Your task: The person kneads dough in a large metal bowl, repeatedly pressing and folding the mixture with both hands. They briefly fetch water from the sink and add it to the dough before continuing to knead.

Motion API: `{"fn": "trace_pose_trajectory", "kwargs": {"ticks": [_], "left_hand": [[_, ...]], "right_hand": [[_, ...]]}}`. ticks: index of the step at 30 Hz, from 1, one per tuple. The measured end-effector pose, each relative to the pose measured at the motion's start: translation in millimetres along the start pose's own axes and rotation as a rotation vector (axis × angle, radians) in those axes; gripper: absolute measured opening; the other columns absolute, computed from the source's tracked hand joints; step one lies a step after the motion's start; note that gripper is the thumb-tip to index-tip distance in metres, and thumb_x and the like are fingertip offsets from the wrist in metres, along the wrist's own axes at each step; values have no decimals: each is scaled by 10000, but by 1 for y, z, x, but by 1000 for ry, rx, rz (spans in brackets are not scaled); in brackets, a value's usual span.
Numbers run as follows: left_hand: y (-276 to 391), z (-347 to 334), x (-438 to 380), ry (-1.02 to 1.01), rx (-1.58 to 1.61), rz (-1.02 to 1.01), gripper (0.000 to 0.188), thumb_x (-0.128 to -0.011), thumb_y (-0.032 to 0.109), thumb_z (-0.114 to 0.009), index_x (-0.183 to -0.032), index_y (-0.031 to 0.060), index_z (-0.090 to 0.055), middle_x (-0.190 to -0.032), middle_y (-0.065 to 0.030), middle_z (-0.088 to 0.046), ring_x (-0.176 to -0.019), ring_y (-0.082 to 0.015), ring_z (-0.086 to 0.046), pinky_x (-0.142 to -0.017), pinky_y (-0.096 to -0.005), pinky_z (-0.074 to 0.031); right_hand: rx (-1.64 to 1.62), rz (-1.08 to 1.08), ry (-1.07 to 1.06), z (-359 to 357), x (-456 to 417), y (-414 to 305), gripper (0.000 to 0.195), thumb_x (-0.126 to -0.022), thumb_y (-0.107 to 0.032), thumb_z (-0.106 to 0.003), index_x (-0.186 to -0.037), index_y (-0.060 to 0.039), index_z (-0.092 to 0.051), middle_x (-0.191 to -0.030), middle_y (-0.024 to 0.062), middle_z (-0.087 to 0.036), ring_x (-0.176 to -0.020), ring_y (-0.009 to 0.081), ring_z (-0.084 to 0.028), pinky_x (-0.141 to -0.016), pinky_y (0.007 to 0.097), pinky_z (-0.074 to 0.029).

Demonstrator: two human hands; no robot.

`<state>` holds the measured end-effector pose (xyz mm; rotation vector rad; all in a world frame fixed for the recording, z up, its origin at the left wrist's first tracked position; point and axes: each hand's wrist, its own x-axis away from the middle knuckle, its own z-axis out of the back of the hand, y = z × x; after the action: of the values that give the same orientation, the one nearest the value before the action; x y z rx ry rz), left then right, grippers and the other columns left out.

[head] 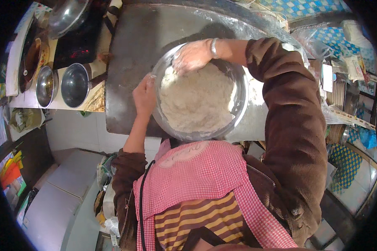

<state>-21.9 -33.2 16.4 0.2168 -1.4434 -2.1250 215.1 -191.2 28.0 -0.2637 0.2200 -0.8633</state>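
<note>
A wide steel bowl [240, 116] stands at the near edge of a dark metal worktop. Pale floury dough [198, 97] fills much of it, with loose flour along the inner wall. My left hand [145, 94] grips the bowl's left rim, thumb on top. Inside the bowl at the upper left, my right hand [193, 58] lies on the dough, a metal bangle at its wrist. The right fingertips are blurred and partly sunk in flour, so whether they hold any dough is hidden.
The metal worktop [132, 62] extends left and beyond the bowl. On a lower left counter stand a dark-looking metal bowl [75, 84], a small steel bowl [45, 86] and a larger metal bowl [66, 18]. A plastic bag [314, 44] lies at the upper right.
</note>
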Motion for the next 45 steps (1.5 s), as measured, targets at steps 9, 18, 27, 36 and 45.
{"fn": "trace_pose_trajectory", "kwargs": {"ticks": [9, 18, 27, 36, 45], "left_hand": [[-8, -3, 1, 8, 77, 4, 340, -971, 234, -612, -1197, -11, -673, -972, -136, -738, -858, -135, -633, -821, -291, -494], [4, -2, 2, 44, 1, 1, 338, -983, 260, -600, -1191, 5, -675, -783, -71, -643, -754, -102, -527, -737, -281, -468], [2, -2, 3, 38, 2, -82, 322, -974, 265, -596, -1173, 28, -685, -768, -92, -640, -734, -108, -531, -718, -288, -469], [-2, 0, 1, 14, -15, -51, 305, -959, 249, -603, -1138, 19, -693, -919, -146, -724, -803, -166, -647, -788, -310, -498], [-8, 0, 1, 22, 16, -38, 337, -1004, 251, -518, -1121, -17, -688, -877, -145, -709, -819, -128, -602, -790, -308, -484]], "right_hand": [[-234, -1021, -322, -19, 90, -133, 460, -875, -310, -638, -1267, -73, -595, -1345, 174, -574, -1304, 321, -502, -1109, 457, -386], [-330, -1257, -46, -59, -23, -245, 656, -853, -443, -667, -1440, -210, -492, -1518, 210, -387, -1429, 413, -317, -1197, 541, -202], [53, -1470, 284, -74, -19, -142, 690, -783, -409, -699, -1422, -220, -517, -1487, 204, -448, -1338, 492, -400, -1093, 576, -350], [-225, -1249, 127, -74, -96, -200, 704, -745, -363, -731, -1395, -182, -530, -1489, 185, -456, -1346, 445, -435, -1086, 574, -369], [60, -1518, 179, -44, -32, -129, 649, -767, -254, -710, -1386, -173, -532, -1459, 195, -459, -1302, 459, -444, -1018, 530, -445]]}}
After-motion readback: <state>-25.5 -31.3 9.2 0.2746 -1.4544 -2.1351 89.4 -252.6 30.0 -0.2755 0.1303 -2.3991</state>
